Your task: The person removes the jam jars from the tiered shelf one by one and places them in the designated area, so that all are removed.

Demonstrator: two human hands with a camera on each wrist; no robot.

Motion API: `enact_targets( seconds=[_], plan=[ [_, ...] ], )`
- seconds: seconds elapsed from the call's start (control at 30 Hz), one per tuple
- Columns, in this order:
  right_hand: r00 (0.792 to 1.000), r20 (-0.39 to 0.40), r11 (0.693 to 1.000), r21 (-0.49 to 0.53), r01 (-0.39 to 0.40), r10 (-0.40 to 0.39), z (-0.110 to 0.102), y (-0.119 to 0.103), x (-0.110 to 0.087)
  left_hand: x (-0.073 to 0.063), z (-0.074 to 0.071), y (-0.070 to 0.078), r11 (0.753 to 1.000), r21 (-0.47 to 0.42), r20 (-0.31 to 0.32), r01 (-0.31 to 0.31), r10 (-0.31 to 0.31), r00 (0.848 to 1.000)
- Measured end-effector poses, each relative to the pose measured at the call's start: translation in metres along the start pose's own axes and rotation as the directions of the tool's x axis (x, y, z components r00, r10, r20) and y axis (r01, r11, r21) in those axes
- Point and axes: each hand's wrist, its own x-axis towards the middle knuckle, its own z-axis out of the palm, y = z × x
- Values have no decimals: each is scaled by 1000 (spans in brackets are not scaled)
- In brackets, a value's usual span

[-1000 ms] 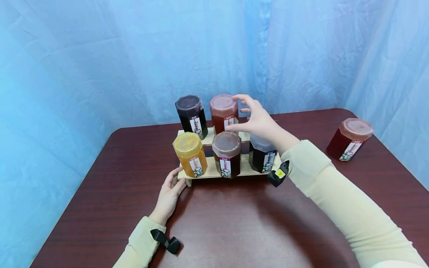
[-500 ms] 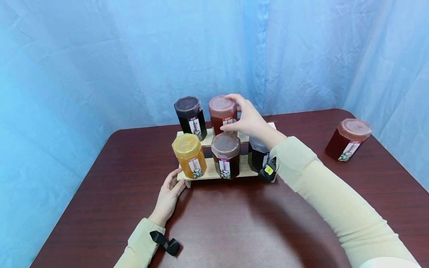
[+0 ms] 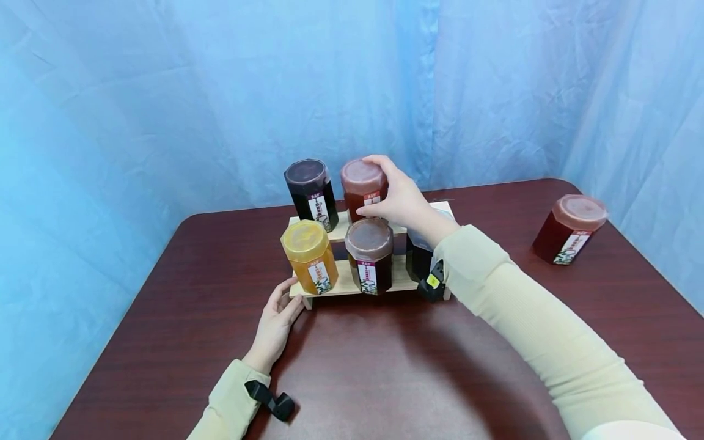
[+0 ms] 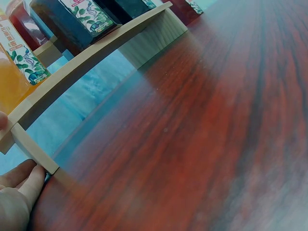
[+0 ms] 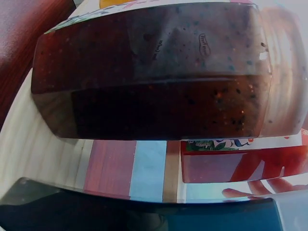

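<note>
Pale wooden two-step rack (image 3: 343, 280): left end gripped by the left hand (image 3: 276, 324). Yellow jar (image 3: 308, 253), lower step; black jar (image 3: 309, 190), upper step. Red jar (image 3: 357, 183), faceted, cloudy-lidded, at the upper step's middle: clasped between thumb and fingers of the right hand (image 3: 404, 198). Brown jar (image 3: 370, 244) and dark jar (image 3: 417, 260), lower step. Second red jar (image 3: 569, 229), on the tabletop (image 3: 352, 379). White labels (image 4: 29, 60) are leaf-printed; upright characters cannot be read.

Showing, behind and at both sides, a creased blue curtain (image 3: 247, 91); below, a glossy red-brown table (image 3: 352, 366), dark-grained, with rounded far corners.
</note>
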Motion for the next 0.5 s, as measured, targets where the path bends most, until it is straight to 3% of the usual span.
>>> enact_targets(
  seconds=[0.5],
  plan=[
    [999,-39,1000,11,-2,2,3,0,-1,0,0,0,1000,14,-5,0,0,1000]
  ],
)
